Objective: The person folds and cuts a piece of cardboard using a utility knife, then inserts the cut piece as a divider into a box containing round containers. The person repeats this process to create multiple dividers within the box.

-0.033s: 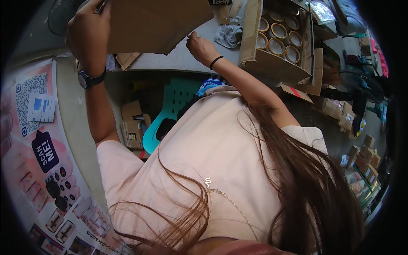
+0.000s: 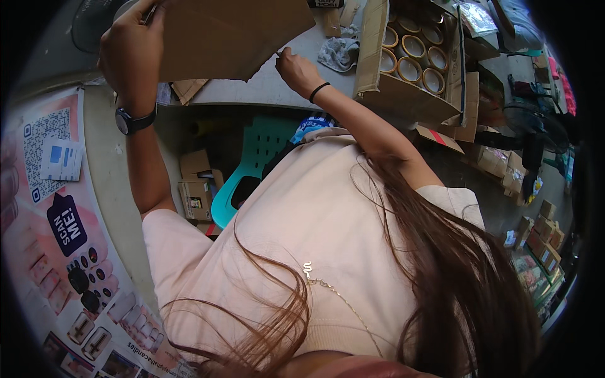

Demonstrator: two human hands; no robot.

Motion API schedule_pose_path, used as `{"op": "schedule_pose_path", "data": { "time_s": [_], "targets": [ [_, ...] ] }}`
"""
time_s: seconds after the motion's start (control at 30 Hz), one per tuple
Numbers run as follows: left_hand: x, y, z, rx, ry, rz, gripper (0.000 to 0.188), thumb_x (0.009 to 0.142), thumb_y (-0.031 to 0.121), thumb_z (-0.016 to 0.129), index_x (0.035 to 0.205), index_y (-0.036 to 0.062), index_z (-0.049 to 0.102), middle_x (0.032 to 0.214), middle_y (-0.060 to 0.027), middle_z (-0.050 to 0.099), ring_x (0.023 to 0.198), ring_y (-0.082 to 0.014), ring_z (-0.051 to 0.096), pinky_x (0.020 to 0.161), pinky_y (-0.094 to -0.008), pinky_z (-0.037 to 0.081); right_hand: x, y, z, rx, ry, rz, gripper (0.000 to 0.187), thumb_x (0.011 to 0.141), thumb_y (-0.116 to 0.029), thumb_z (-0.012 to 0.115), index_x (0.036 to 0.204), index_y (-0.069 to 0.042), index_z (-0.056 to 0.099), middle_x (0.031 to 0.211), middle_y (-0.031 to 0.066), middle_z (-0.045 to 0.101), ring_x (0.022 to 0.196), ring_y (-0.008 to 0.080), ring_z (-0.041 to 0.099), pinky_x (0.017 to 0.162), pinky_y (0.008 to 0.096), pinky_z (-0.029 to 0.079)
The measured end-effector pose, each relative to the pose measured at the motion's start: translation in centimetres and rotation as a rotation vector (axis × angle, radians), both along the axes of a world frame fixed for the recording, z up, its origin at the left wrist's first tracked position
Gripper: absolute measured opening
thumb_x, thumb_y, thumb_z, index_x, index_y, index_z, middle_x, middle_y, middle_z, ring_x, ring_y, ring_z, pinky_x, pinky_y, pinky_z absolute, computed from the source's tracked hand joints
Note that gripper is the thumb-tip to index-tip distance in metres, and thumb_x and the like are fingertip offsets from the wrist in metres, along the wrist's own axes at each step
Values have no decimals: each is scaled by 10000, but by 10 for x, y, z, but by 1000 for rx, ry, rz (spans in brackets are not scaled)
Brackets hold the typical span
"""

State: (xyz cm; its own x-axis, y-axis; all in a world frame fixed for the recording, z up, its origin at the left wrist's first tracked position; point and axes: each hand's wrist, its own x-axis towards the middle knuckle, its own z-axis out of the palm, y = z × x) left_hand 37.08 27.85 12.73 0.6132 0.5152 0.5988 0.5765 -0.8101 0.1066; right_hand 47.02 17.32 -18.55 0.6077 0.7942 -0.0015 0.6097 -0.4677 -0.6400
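A brown cardboard sheet [image 2: 220,38] is held up over the table at the top of the view. My left hand [image 2: 131,53], with a dark watch on its wrist, is closed on the sheet's left side. Something small and dark shows by its fingertips, too little of it to name. At the sheet's lower right edge, which looks uneven, the fingers of my right hand [image 2: 299,70] are pinched together. A black band circles that wrist. The sheet's upper part is cut off by the picture's edge.
A crumpled grey cloth [image 2: 340,54] lies on the white table [image 2: 258,94]. Right of it stands an open carton [image 2: 403,104] with several round-rimmed jars [image 2: 409,69]. A teal chair [image 2: 230,198] and small cardboard boxes [image 2: 196,195] are below the table. A printed banner [image 2: 94,208] hangs at left.
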Motion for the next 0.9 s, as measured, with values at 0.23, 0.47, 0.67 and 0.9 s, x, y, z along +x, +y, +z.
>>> {"op": "schedule_pose_path", "data": {
  "time_s": [0.23,0.47,0.67,0.9],
  "targets": [
    [-56,52,-3,-64,-145,86,352,789,451,809,997,167,799,809,-55,759,736,-161,732,634,-286,507,12,51,21,130,-54,-4,242,971,-209,447,979,29,491,778,273,691,715,458,690,624,532,561],
    [-88,55,-5,-81,-118,376,448,726,535,833,965,157,809,847,-75,767,756,-198,716,696,-303,525,28,137,53,-114,-111,25,327,970,-144,491,1223,55,548,1031,173,740,918,310,739,730,414,593],
    [-115,43,-16,-137,-186,452,438,732,513,835,950,134,809,829,-84,764,714,-206,702,677,-320,521,9,161,60,-76,-183,25,224,955,-132,488,1058,45,580,927,189,743,858,322,745,697,417,592],
    [-150,49,-33,-198,-235,452,464,752,500,831,963,88,802,818,-89,762,701,-190,667,704,-311,514,8,156,51,-70,-213,107,253,976,-153,433,1073,26,584,977,192,739,874,311,743,681,418,589]
  ]
}}
